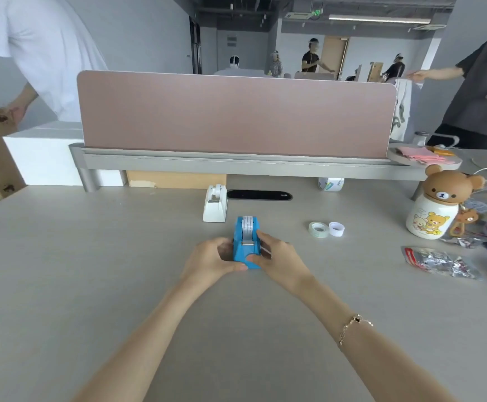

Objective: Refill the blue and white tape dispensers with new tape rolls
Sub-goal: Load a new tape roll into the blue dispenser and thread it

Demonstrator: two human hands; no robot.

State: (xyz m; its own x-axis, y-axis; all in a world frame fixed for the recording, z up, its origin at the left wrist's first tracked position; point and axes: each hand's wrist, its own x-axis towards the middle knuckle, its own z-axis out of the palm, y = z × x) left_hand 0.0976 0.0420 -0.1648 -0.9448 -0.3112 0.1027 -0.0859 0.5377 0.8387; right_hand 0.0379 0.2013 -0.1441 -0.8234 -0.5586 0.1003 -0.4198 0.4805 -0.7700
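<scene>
Both hands were on the blue dispenser (246, 248), which stood on the tabletop (91, 256) just in front of the person, cutter end toward them. Left hand (210, 258) cupped its left side, fingers curled round w/ the thumb reaching under the front; right hand (277, 256) gripped the right side, thumb pressed on the front face. A tape roll (248, 224) already sat in the blue one, w/ a strip running down to the cutter.

So the blue unit looked loaded or nearly so; prob. the step was seating the roll or setting the tape end on the blade. Can't tell if the tape was fully stuck down.

White dispenser (215, 203) stood apart, farther back & slightly left, untouched by either hand. Couldn't tell whether it held tape. Clear roll (318, 229) & a small white core (336, 228) lay touching each other, well to the right.

Next, likely: let go of the blue one, fetch the clear roll w/ the right hand, pull the white dispenser closer & fit it.
</scene>
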